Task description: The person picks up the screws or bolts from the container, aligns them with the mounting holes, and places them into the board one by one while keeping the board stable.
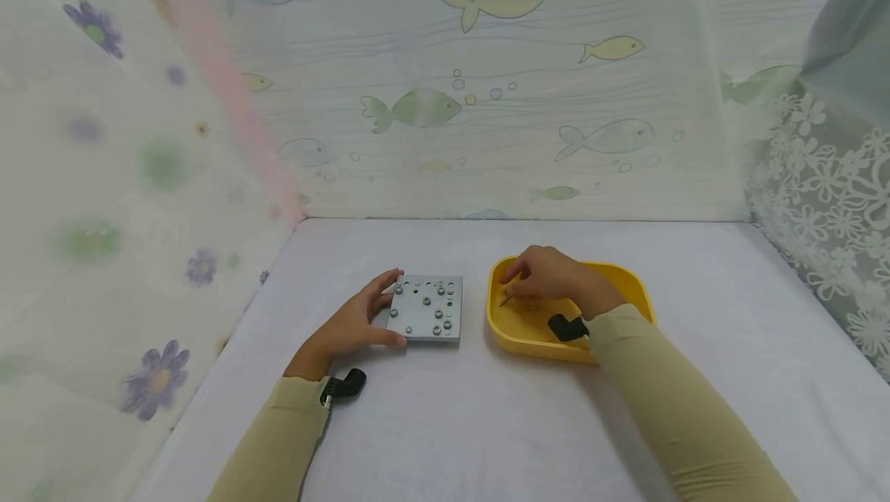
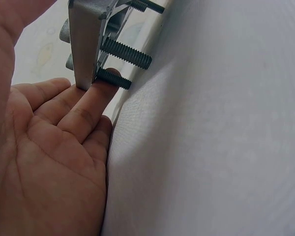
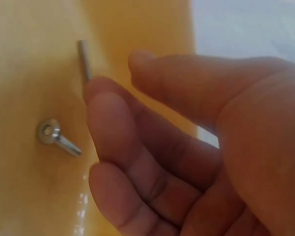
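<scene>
My left hand (image 1: 346,326) grips a square metal plate (image 1: 421,320) by its left side, thumb at the near edge and fingers at the far one. Several socket-head screws stand in the plate's top. Their threaded shanks (image 2: 125,53) stick out beneath it in the left wrist view, where one fingertip touches a shank. My right hand (image 1: 552,279) reaches into a yellow tray (image 1: 535,348), fingers bent and thumb apart from them. A thin metal shank (image 3: 83,56) shows past the index fingertip, which hides its other end. A loose screw (image 3: 49,131) lies beside the fingers.
The plate and tray stand side by side on a white-covered table (image 1: 445,425), the tray on the right. Behind them hangs a fish-print curtain (image 1: 487,147); flowered sheeting (image 1: 160,378) borders the left and lace (image 1: 841,208) the right. A small black camera (image 1: 348,384) sits on each wrist.
</scene>
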Demonstrator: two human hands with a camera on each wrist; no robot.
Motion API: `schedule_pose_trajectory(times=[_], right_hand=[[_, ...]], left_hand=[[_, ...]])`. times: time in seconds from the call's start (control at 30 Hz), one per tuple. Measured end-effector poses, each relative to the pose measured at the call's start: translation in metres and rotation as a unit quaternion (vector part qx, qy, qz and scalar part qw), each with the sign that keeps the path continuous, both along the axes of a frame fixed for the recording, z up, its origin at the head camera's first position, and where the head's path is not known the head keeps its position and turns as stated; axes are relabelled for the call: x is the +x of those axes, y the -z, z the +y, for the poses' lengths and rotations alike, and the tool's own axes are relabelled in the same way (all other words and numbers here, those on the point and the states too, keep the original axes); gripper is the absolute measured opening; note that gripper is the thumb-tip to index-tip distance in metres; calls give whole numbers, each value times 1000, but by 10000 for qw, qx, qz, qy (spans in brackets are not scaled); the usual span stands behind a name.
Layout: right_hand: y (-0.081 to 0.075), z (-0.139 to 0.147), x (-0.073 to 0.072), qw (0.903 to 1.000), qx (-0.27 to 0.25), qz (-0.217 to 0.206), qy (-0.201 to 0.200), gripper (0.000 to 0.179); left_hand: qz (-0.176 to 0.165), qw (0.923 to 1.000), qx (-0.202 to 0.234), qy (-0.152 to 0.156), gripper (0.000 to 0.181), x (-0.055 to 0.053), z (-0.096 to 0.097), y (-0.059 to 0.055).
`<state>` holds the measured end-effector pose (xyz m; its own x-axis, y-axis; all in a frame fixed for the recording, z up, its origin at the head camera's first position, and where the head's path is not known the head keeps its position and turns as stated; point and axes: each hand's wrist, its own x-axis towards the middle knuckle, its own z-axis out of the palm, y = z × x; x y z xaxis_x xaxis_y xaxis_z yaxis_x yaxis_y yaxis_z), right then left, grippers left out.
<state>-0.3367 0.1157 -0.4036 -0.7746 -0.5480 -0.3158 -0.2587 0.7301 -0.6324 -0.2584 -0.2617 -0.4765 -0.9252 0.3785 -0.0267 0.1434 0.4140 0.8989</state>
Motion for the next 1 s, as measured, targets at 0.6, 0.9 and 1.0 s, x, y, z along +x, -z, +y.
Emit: schedule_pose_trajectory(times=[0.6, 0.9, 1.0], right_hand=[[17, -2, -1, 9978, 414, 510, 55, 14], [19, -4, -2, 9960, 632, 629, -56, 6], [20, -4, -2, 9957, 671, 642, -70, 5]], left_hand=[[-49, 9999, 140, 50, 127, 1, 1, -3], [-62, 9999, 126, 5, 127, 2, 1, -4], [-73, 9999, 140, 4, 127, 3, 2, -6]])
